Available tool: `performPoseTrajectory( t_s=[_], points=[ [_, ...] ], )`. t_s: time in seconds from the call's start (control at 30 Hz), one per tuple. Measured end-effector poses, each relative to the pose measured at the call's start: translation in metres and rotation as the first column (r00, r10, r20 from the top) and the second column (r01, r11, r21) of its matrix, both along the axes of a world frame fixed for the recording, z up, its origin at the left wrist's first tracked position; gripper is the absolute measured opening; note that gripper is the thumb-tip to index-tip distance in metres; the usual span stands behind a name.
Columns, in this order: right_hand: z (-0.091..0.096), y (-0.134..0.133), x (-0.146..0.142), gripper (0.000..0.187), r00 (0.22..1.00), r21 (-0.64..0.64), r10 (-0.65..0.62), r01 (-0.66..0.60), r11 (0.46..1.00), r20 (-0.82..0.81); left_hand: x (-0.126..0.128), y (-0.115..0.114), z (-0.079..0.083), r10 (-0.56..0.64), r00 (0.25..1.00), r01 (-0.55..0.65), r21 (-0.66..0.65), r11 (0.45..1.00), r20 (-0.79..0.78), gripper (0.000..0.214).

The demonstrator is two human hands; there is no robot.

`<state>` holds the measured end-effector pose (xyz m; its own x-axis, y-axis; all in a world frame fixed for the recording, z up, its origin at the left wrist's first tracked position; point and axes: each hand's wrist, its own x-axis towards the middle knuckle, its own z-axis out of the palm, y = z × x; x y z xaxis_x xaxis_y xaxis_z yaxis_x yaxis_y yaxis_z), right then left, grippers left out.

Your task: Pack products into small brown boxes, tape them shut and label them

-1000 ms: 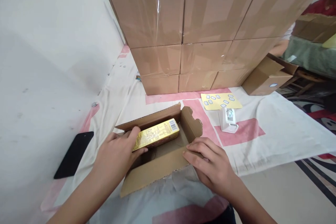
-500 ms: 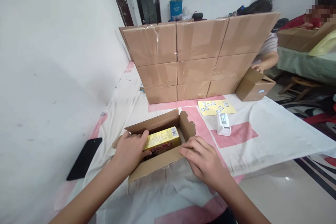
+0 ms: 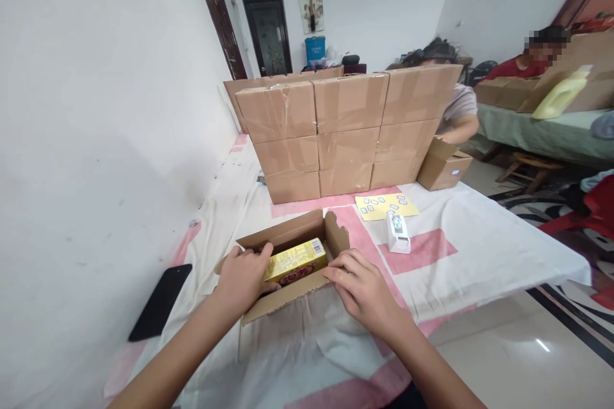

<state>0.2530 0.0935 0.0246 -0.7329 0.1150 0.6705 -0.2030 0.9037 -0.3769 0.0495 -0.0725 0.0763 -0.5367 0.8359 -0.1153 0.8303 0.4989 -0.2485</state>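
Observation:
An open cardboard box (image 3: 285, 300) lies on the cloth in front of me with its flaps spread. Inside it is a yellow printed carton (image 3: 297, 257) with a barcode on its right end. My left hand (image 3: 244, 276) reaches over the box's left side, fingers and thumb closed around the carton's left end. At the box's front right corner, my right hand (image 3: 362, 284) pinches the edge of the cardboard; its fingers are bent and some fingertips are hidden.
A wall of taped cartons (image 3: 348, 131) stands behind the box. To the right are a small white device (image 3: 398, 234) and a yellow sheet with stickers (image 3: 386, 206). A black phone (image 3: 160, 302) lies left. Another person's arm (image 3: 460, 130) is at a carton (image 3: 444, 166); a second person sits farther back.
My view has tilted up, showing more of the room. Both hands keep about the same places on the carton and the cardboard box.

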Motion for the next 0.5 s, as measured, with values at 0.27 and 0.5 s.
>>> performPoseTrajectory(
  t_s=[0.27, 0.5],
  points=[
    [-0.019, 0.015, -0.005, 0.076, 0.976, -0.438, -0.197, 0.140, 0.888, -0.089, -0.017, -0.066, -0.018, 0.071, 0.982, -0.182, 0.747, 0.640, 0.178, 0.060],
    [-0.023, 0.021, -0.022, 0.030, 1.000, -0.534, -0.004, 0.014, 0.845, 0.019, 0.001, -0.078, -0.082, -0.229, 0.874, -0.254, 0.805, 0.536, 0.428, 0.073]
  ],
)
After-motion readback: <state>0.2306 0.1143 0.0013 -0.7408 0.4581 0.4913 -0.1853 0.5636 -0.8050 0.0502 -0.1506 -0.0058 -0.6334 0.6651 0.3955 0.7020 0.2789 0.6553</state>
